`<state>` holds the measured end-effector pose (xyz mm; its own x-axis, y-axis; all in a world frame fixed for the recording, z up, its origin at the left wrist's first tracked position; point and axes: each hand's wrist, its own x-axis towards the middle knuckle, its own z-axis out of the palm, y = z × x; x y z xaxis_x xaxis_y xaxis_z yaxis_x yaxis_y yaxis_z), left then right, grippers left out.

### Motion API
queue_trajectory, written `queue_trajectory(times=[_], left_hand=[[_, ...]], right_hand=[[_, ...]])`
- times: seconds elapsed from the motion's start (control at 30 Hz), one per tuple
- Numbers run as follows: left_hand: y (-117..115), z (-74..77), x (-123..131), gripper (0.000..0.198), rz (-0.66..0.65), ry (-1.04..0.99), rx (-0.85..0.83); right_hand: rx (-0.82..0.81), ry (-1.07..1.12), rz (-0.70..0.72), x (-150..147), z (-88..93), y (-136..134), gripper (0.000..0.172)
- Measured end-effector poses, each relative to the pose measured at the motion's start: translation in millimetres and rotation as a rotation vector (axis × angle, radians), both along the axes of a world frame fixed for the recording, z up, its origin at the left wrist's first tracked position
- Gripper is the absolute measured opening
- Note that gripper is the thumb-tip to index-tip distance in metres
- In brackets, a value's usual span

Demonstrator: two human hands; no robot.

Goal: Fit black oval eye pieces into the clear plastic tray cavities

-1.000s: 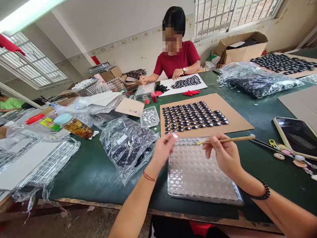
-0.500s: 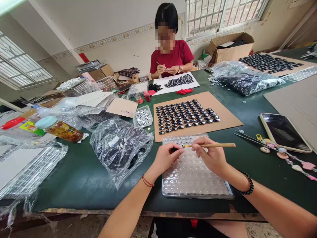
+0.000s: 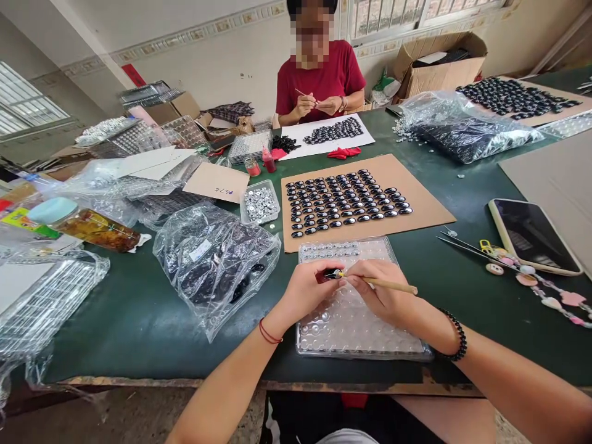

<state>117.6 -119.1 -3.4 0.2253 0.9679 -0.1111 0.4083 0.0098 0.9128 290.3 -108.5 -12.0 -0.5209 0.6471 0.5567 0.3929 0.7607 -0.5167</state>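
Green table (image 3: 139,320), cream wall (image 3: 222,55), barred windows (image 3: 28,108).

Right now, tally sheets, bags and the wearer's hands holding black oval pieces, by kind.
Brown cardboard sheets: 2
White sheet: 1
Clear plastic bags: 2
Left hand, pinching one dark piece: 1
Total: 6
Right hand holds only a wooden stick.

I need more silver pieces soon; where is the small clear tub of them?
In the head view, the small clear tub sits left of centre, left of the cardboard sheet and behind the plastic bag.
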Motion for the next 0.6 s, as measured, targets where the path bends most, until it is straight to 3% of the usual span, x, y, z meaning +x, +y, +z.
queue_trajectory(times=[0.5, 0.6], left_hand=[[-0.3, 0.4, -2.2, 0.031, -0.054, -0.102, -0.025], [-0.6, 0.5, -1.8, 0.029, -0.066, -0.108, -0.008]], right_hand=[[0.054, -0.122, -0.034, -1.8, -1.2, 0.3, 0.021], [-0.015, -0.085, -0.011, -2.3, -2.9, 0.4, 0.022]])
